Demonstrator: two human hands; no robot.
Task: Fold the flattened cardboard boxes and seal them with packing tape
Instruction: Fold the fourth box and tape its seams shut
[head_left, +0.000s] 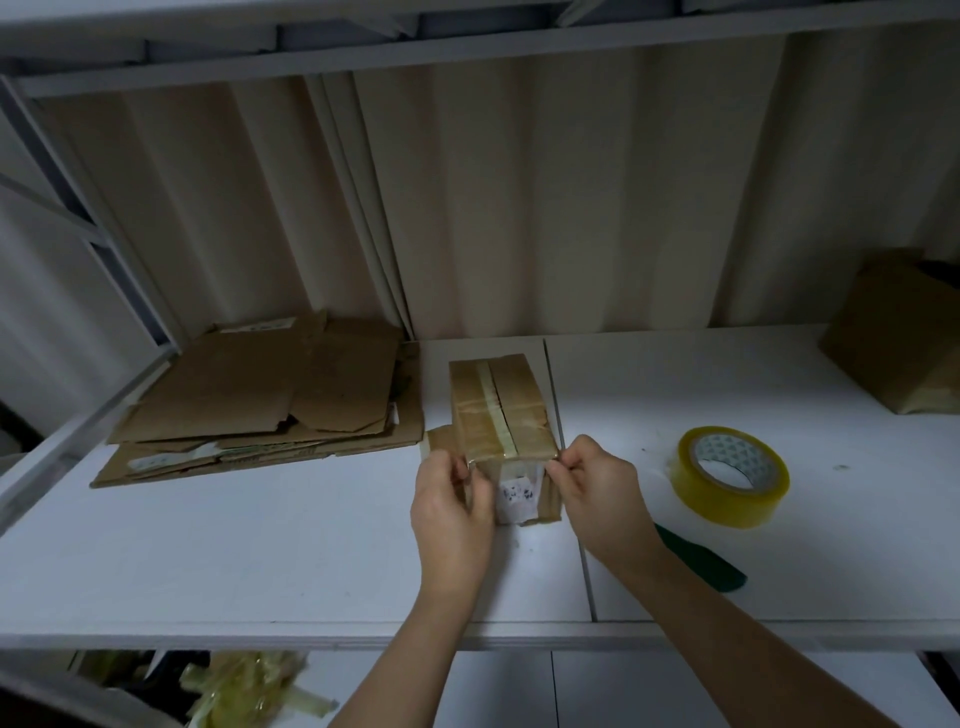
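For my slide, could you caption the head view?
Both hands pinch a taped cardboard box beside a tape roll.

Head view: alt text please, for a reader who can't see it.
Both hands, left and right, pinch the near top edge of a small taped box on a white shelf. Flattened boxes lie to its left, a tape roll to its right.

Two bare forearms enter from the bottom of my head view. My left hand and right hand wear no gloves, rings or watch. No sleeve shows on either arm up to the frame's lower edge. Fingernails are short and unpainted.
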